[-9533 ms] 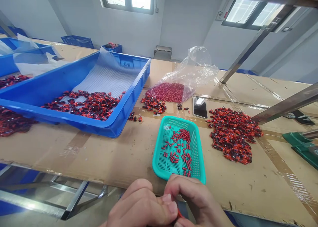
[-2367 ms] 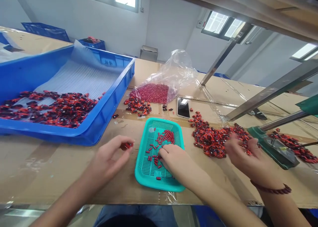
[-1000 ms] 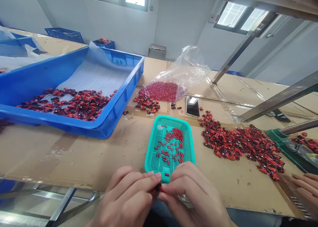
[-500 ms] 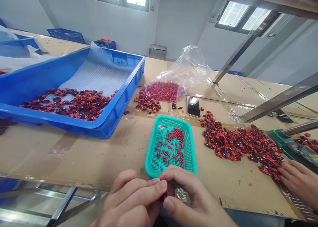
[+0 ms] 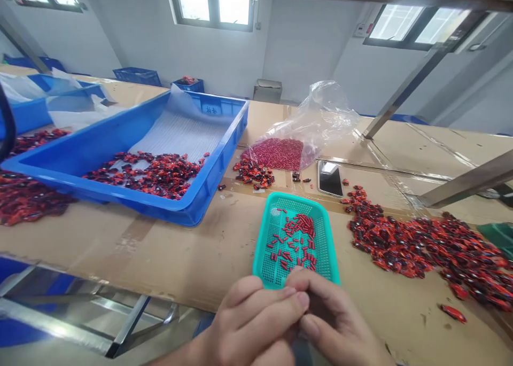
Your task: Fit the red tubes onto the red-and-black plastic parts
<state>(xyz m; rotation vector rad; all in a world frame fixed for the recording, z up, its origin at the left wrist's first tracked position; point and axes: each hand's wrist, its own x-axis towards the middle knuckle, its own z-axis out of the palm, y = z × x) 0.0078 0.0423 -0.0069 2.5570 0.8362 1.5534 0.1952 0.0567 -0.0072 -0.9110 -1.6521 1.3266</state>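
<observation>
My left hand (image 5: 260, 320) and my right hand (image 5: 336, 320) meet at the fingertips just in front of the green basket (image 5: 262, 238). Both are closed, thumbs and fingers pinched together around a small piece that is now mostly hidden; half a second ago it showed red and black between them. Short red rods (image 5: 304, 224) lie loose on the basket's perforated floor, heaped thickest toward its far right. To the right spreads a large pile of shiny red-and-black pieces (image 5: 401, 243), with a single piece (image 5: 452, 313) lying apart in front of it.
A blue tray (image 5: 192, 216) lined with white sheet holds more red-and-black pieces at left. Behind the basket are a clear bag of red rods (image 5: 276, 153), a small heap of pieces (image 5: 254, 173) and a phone (image 5: 329, 178). Metal posts (image 5: 409, 77) rise on the right.
The view has swung left, so everything sits farther right in the picture. Another person's hand at the right pile has gone out of view. My hands keep their pinch.
</observation>
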